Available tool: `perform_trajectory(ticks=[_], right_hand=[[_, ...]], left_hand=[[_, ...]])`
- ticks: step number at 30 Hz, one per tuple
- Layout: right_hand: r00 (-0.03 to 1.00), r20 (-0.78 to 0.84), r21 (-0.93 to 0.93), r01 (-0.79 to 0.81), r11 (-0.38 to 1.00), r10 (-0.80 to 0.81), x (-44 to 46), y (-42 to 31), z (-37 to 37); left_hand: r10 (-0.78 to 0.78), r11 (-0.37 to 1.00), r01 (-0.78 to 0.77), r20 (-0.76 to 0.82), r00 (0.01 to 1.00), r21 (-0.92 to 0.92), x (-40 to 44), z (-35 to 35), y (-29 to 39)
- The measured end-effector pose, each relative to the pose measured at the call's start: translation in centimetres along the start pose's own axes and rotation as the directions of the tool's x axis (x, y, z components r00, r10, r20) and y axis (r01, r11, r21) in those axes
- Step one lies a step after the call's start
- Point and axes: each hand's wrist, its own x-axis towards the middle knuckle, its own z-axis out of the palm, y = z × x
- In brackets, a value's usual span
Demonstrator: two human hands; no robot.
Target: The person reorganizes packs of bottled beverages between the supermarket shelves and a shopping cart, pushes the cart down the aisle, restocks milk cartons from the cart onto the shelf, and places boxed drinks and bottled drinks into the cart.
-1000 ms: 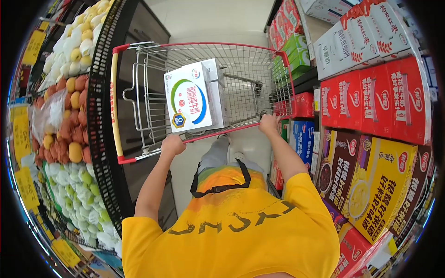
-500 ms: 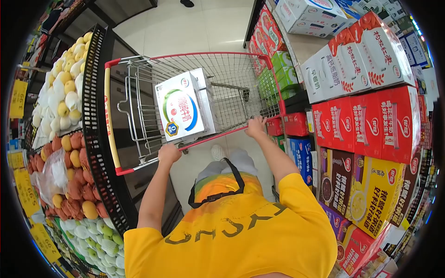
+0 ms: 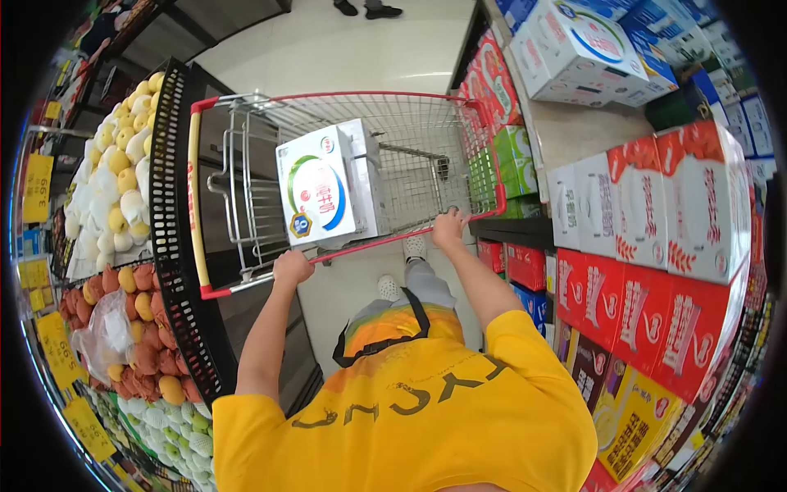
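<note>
A metal shopping cart [image 3: 410, 94] with red rims stands sideways before me, its yellow handle [image 3: 195, 197] at the left. My left hand [image 3: 293, 268] is closed round the cart's near red rim, close to the handle end. Farther right along the same rim, my right hand [image 3: 450, 228] grips near the corner. Inside the cart lies a white milk box [image 3: 316, 184] with a green and blue ring on it, with another white box [image 3: 369, 180] beside it, partly hidden.
Fruit in nets [image 3: 123, 180] fills a black-edged display [image 3: 176, 246] on the left. Red cartons [image 3: 623, 312], white cartons [image 3: 648, 205] and green packs [image 3: 516, 164] line the right. Another person's dark shoes [image 3: 382, 11] show on the floor at the top.
The fruit display and right-hand cartons have shifted downward in view. Another person's feet have come into sight at the top. Both hands still hold the cart rim.
</note>
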Motion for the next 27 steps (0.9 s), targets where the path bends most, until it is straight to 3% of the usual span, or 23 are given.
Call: perform_trajectory(ticks=[14, 27], right_hand=[[0.994, 0.022, -0.06, 0.109, 0.992, -0.107, 7.9, -0.5, -4.9], [0.995, 0.077, -0.104, 0.063, 0.993, -0.056, 12.4, -2.2, -8.1]], left_hand=[[-0.045, 0.999, 0.045, 0.026, 0.999, 0.0, 5.6, -5.9, 2.5], [-0.036, 0.999, 0.036, 0.056, 0.998, 0.013, 9.8, -9.8, 3.2]])
